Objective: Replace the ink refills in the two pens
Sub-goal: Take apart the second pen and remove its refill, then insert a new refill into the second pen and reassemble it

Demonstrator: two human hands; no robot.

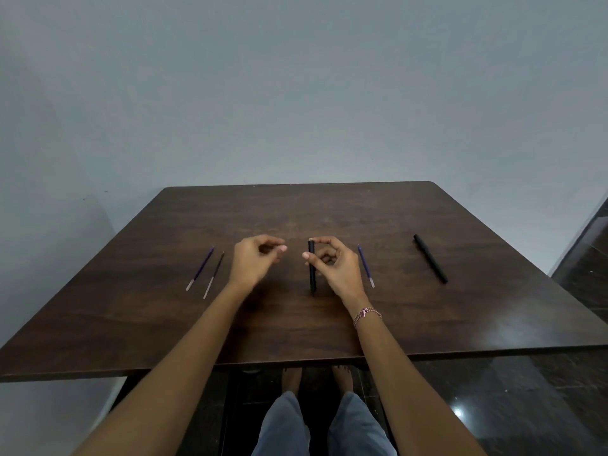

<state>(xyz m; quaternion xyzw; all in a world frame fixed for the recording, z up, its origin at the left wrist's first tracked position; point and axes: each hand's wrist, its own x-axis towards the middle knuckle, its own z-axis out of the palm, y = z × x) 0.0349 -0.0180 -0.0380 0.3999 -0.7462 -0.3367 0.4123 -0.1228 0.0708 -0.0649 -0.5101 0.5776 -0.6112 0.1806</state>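
My right hand (332, 264) holds a black pen (312, 274) upright over the middle of the brown table (296, 324), fingers curled round its upper part, tip pointing down. My left hand (255, 263) hovers just left of the pen with curled fingers and nothing visible in them. A second black pen (430, 263) lies at the right. One purple refill (366, 270) lies just right of my right hand. Two more refills lie at the left: a purple refill (199, 268) and a darker refill (214, 274).
The table's near edge (296, 362) runs above my knees. A grey wall (296, 93) stands behind the table's far edge. Dark glossy floor (543, 406) shows at the right.
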